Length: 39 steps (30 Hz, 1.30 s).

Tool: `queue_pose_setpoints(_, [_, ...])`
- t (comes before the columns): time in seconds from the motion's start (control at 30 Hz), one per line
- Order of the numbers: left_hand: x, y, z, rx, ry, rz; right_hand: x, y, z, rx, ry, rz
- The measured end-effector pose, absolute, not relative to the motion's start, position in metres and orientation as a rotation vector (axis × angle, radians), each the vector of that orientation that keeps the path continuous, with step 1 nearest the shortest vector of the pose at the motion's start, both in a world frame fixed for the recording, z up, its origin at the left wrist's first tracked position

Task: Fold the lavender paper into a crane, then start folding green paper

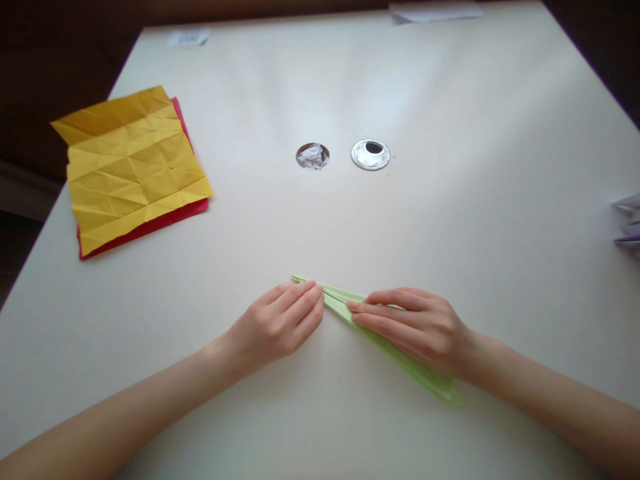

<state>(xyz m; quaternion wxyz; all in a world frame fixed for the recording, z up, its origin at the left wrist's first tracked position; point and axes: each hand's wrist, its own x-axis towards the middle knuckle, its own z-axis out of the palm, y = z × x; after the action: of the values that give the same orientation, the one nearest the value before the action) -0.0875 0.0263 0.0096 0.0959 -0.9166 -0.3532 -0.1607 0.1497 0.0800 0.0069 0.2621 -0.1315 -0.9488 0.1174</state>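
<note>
A narrow, long piece of light green folded paper (337, 307) lies slantwise on the white table, its thin tip pointing up and left. My left hand (287, 317) has its fingers pressed together on the paper just below that tip; the thumb is hidden. Lower down, my right hand (425, 330) rests over the wider part with long, slightly parted fingers, pinning it against the table. Its thumb is out of sight too. An open seam runs along the paper between the two hands.
To the left, a creased yellow sheet (135, 167) lies on a red sheet (193, 208). Mid-table are a round hole stuffed with crumpled paper (313, 157) and a silvery ring (370, 159). Folded pale paper (630, 230) reaches in at right. Paper slips (435, 12) lie along the far edge.
</note>
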Motion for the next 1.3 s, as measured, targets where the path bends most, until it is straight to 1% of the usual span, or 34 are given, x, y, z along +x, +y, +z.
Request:
queue_pose_setpoints(0.53, [-0.0819, 0.0219, 0.0108, -2.683, -1.208, -0.491, 0.1493, 0.0795, 0.0092, -0.358, -2.572, 0.309])
queue_pose_setpoints(0.73, [-0.0823, 0.0202, 0.0114, -2.661, -1.195, -0.449, 0.148, 0.0802, 0.0109, -0.357, -2.573, 0.298])
queue_pose_setpoints(1.3, [-0.0815, 0.0211, 0.0123, -2.641, -1.24, -0.475, 0.1454, 0.0807, 0.0152, -0.326, -2.546, 0.34])
